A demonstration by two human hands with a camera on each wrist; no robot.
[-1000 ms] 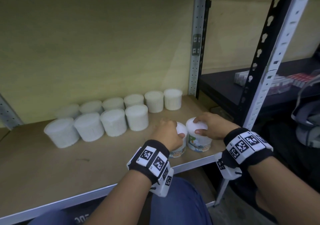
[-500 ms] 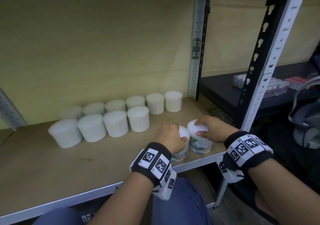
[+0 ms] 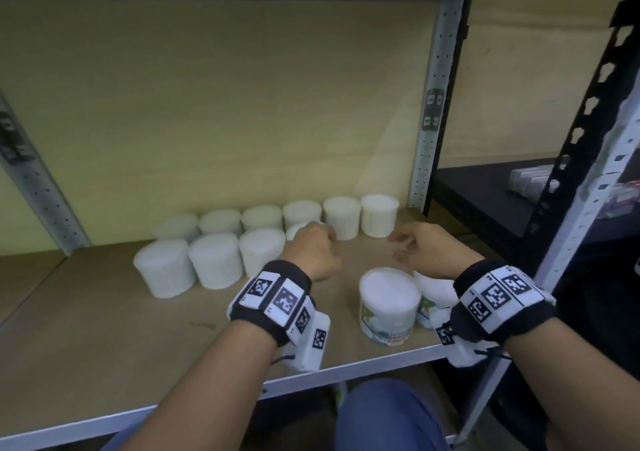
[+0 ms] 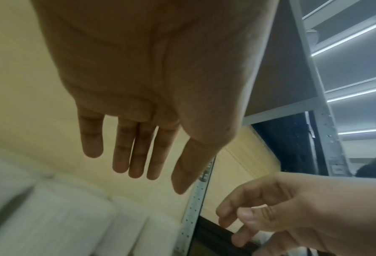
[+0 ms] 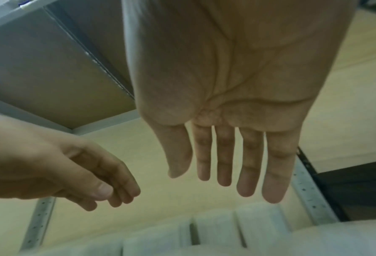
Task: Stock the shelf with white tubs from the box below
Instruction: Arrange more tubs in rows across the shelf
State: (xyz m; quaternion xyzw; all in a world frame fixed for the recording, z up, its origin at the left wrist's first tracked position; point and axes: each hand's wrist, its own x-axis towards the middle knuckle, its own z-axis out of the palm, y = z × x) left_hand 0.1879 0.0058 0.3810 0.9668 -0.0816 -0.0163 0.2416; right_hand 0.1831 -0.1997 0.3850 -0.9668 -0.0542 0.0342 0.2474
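While two rows of plain white tubs [image 3: 214, 260] sit toward the back of the shelf [image 3: 104, 339], the left hand [image 3: 311, 253] hangs loose, grip released. Two labelled tubs [image 3: 388, 305] stand by the front edge, and the right hand [image 3: 433, 253] above them holds nothing, fingers relaxed.

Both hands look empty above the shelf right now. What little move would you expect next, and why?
Probably each hand takes one of the two labelled tubs at the front edge and slides it back into line. The left hand and right hand are open and hold nothing, while the nearer labelled tub and its neighbour stand apart from the rows of white tubs, where the front row stops short.
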